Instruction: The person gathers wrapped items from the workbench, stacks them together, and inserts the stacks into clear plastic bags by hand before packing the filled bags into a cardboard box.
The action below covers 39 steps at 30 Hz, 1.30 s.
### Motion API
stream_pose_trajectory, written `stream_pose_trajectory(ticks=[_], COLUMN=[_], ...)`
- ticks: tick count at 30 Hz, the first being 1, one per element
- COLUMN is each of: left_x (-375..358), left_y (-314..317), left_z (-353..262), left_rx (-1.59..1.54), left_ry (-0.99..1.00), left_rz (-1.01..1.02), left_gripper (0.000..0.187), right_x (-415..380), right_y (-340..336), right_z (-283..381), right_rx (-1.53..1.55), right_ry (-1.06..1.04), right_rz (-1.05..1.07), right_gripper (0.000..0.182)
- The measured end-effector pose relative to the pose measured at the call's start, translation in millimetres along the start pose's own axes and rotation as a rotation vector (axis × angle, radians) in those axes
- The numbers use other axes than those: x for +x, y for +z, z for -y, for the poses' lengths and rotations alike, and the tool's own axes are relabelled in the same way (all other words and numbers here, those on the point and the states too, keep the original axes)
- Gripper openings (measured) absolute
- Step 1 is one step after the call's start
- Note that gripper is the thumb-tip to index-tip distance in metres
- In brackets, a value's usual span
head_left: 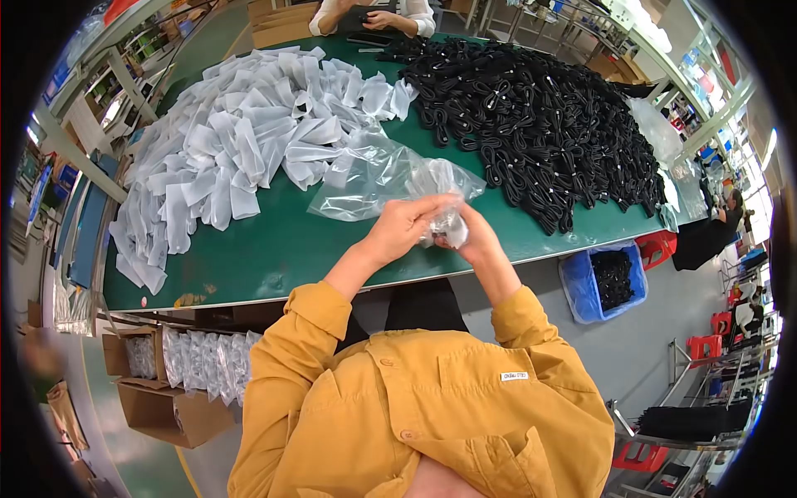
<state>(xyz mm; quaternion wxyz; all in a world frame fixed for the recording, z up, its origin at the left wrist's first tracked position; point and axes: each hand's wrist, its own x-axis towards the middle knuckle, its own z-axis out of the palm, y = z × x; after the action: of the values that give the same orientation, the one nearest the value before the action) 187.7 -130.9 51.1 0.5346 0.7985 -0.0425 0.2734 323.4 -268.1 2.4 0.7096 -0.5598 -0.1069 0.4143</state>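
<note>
Both hands are at a large transparent plastic bag over the front of the green table. My left hand pinches the bag's gathered end from the left. My right hand is closed round the same bunched plastic from the right, its fingers partly hidden. Whitish contents show dimly through the crumpled part between the hands; I cannot make out what they are. Just behind the bag lies a big heap of frosted white pouches. To the right is a heap of black bundled cords.
The green table has its edge right before me. A blue-lined bin with black items stands on the floor at right. Cardboard boxes and filled plastic bags sit at lower left. Another person works across the table.
</note>
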Motion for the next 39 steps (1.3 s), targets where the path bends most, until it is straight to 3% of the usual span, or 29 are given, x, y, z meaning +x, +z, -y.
stream_pose_trajectory(ticks=[1,2,5,6,9,10,13,14,17,18,21,22,25,31,33,34,37,39], left_x=[1.3,2.3,1.1,0.4,-10.5,-17.8,-28.0,-27.1,-21.8,-20.0,-22.4,-26.1,-32.2,-40.4,-43.8,-48.0,-43.6,-44.4], left_y=[-1.2,5.2,-9.2,-8.3,12.9,17.4,27.3,25.4,25.2,24.6,34.7,44.9,56.7,56.5,55.5,64.1,54.7,54.3], left_z=[-6.2,8.3,-4.1,-12.0,4.0,4.3,2.1,-12.5,-38.5,-48.8,-63.1,-58.8,-58.0,-47.9,-55.0,-46.8,-54.8,-52.8], left_rx=[0.025,0.104,0.362,0.292,0.122,0.11,0.1,0.061,0.014,-0.01,-0.043,-0.03,-0.037,-0.096,-0.077,-0.094,-0.075,-0.098], left_ry=[0.024,0.228,0.04,-0.091,0.152,0.002,0.136,0.108,0.162,0.165,0.154,0.139,0.102,0.057,0.062,0.121,-0.047,-0.05], left_rz=[0.033,-0.092,-0.17,-0.123,0.018,0.089,0.081,0.123,0.086,0.091,0.142,0.183,0.234,0.265,0.378,0.323,0.373,0.349], left_gripper=[0.036,0.038,0.041,0.043,0.047,0.053,0.058,0.054,0.046,0.044,0.039,0.039,0.039,0.039,0.04,0.04,0.04,0.041], right_x=[21.8,34.2,-32.7,-28.8,8.9,22.1,-4.4,-0.9,19.3,14.0,44.3,52.7,58.7,14.4,29.8,37.1,39.7,34.2], right_y=[-12.8,-18.4,37.8,35.5,4.0,-14.5,36.3,36.5,27.8,35.2,20.4,9.1,-7.9,-0.1,-17.4,-24.8,-20.6,-18.5], right_z=[-23.9,-36.9,1.4,-1.1,-19.0,-31.3,8.3,6.0,-10.2,2.2,-9.8,-12.6,-15.1,-23.4,-20.6,-19.4,-5.3,-3.5], right_rx=[-0.186,-0.37,-1.51,-1.227,-0.367,0.083,0.528,0.539,-0.425,-0.936,-1.535,-1.478,-1.636,-1.892,-1.885,-1.881,-1.859,-1.909], right_ry=[-0.157,-0.317,-0.594,-0.449,-0.024,0.094,0.04,-0.016,-0.608,-0.672,-0.574,-0.532,-0.663,-0.643,-0.705,-0.733,-0.629,-0.698], right_rz=[-0.058,-0.114,-0.406,-0.284,0.055,0.147,0.213,0.228,-0.073,-0.342,-0.728,-0.688,-0.719,-0.472,-0.476,-0.479,-0.414,-0.439], right_gripper=[0.061,0.061,0.063,0.062,0.057,0.049,0.044,0.042,0.053,0.068,0.082,0.087,0.089,0.071,0.066,0.063,0.064,0.062])
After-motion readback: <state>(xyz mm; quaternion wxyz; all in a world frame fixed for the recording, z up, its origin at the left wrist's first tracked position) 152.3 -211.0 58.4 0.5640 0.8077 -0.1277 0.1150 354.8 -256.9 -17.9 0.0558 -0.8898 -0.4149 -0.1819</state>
